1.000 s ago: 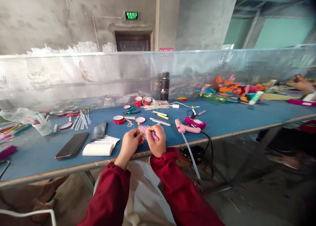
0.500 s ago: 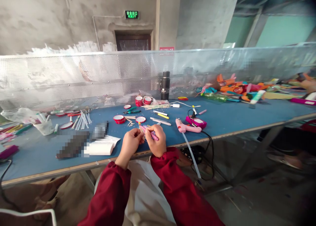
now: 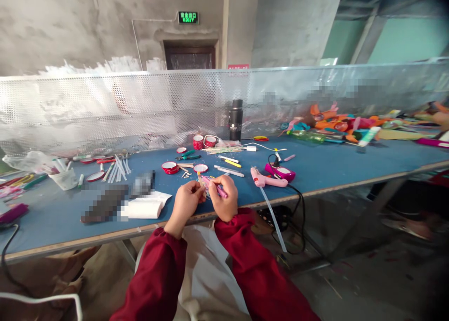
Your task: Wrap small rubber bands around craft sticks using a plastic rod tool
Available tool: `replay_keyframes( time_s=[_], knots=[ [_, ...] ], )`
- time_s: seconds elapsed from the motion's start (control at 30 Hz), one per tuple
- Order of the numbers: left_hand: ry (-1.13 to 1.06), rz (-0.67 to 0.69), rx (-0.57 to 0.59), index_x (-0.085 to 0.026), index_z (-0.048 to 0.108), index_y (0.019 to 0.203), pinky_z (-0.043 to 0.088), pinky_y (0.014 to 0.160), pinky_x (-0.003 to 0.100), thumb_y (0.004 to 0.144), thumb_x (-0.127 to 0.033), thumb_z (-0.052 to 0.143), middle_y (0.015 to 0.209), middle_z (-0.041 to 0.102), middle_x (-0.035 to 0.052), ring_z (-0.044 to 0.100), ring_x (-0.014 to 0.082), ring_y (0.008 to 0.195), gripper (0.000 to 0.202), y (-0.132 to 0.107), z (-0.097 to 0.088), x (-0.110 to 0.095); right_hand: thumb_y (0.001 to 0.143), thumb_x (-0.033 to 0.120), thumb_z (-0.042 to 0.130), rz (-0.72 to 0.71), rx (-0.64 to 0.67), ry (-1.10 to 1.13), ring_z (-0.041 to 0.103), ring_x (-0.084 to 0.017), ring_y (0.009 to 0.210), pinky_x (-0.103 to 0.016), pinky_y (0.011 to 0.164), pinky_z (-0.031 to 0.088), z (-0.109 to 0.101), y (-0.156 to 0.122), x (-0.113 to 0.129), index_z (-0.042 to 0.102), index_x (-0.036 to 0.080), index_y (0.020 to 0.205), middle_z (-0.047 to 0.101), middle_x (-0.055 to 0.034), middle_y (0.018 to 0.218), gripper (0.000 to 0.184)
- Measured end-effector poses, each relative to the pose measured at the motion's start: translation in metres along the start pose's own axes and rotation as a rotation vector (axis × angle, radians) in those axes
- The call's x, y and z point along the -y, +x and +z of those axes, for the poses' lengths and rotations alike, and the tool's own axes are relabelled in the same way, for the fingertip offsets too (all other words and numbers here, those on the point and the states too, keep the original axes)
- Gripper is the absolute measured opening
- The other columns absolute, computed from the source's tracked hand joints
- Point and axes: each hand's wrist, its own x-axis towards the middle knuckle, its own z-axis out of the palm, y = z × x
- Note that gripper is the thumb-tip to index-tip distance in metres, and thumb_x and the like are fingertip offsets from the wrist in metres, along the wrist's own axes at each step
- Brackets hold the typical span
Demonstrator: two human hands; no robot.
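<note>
Both of my hands work close together over the near edge of the blue table. My right hand is closed around a thin pink stick that pokes out between its fingers. My left hand pinches a small pale piece right beside the stick's tip; I cannot make out what that piece is. Red sleeves cover both forearms. A pink glue gun lies on the table just right of my right hand, its black cord hanging over the edge.
Red tape rolls, white sticks, a black bottle, a white pad and a plastic cup lie around. Colourful toy parts are heaped at the far right. A perforated metal screen runs along the back.
The view has shifted slightly. My hands stay together at the same spot, with only small finger movements on the pink stick.
</note>
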Motion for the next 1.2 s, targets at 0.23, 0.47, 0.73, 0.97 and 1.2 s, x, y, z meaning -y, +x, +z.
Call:
replay_keyframes(
  time_s=[0.23,0.47,0.73,0.97,1.2],
  knots=[
    [0.015,0.018,0.002,-0.022,0.058,0.069,0.046,0.057,0.027,0.085,-0.041,0.068,0.058,0.064,-0.001,0.06,0.0165,0.055,0.026,0.0003,-0.0004,0.0017,0.097,0.026,0.058,0.01,0.025,-0.003,0.063,-0.021,0.079,-0.037,0.079,0.05,-0.0004,-0.0003,0.0005,0.06,0.026,0.082,0.068,-0.0015,0.079,0.015],
    [0.027,0.028,0.002,-0.022,0.058,0.068,0.044,0.056,0.026,0.085,-0.04,0.067,0.057,0.064,-0.0008,0.06,0.0165,0.055,0.026,0.0006,-0.0005,0.003,0.097,0.026,0.059,-0.02,0.037,0.004,0.063,-0.02,0.079,-0.036,0.077,0.049,-0.0009,0.0006,0.0012,0.06,0.026,0.083,0.069,-0.0017,0.08,0.014],
    [0.044,0.023,0.005,-0.022,0.056,0.071,0.046,0.058,0.026,0.087,-0.041,0.065,0.058,0.065,-0.0011,0.061,0.0166,0.057,0.026,-0.0001,-0.0006,0.0015,0.096,0.025,0.059,-0.009,0.028,0.006,0.064,-0.02,0.08,-0.035,0.077,0.049,-0.0002,-0.0005,0.0007,0.06,0.025,0.083,0.068,-0.0016,0.08,0.013],
    [0.07,0.031,0.001,-0.022,0.056,0.07,0.046,0.058,0.026,0.088,-0.039,0.064,0.058,0.066,-0.0009,0.061,0.016,0.056,0.026,-0.0013,-0.0012,-0.0021,0.096,0.024,0.06,0.008,0.021,0.013,0.064,-0.02,0.079,-0.034,0.076,0.049,-0.0005,-0.0005,0.0004,0.06,0.025,0.083,0.068,-0.0018,0.08,0.012],
    [0.061,0.026,0.001,-0.022,0.057,0.07,0.046,0.058,0.026,0.087,-0.04,0.064,0.058,0.065,-0.0011,0.061,0.0161,0.055,0.026,-0.0008,-0.0007,-0.0007,0.097,0.026,0.059,0.012,0.0,-0.014,0.063,-0.02,0.078,-0.034,0.076,0.049,-0.0003,-0.0005,-0.0004,0.059,0.025,0.082,0.067,-0.0015,0.079,0.014]
  ],
)
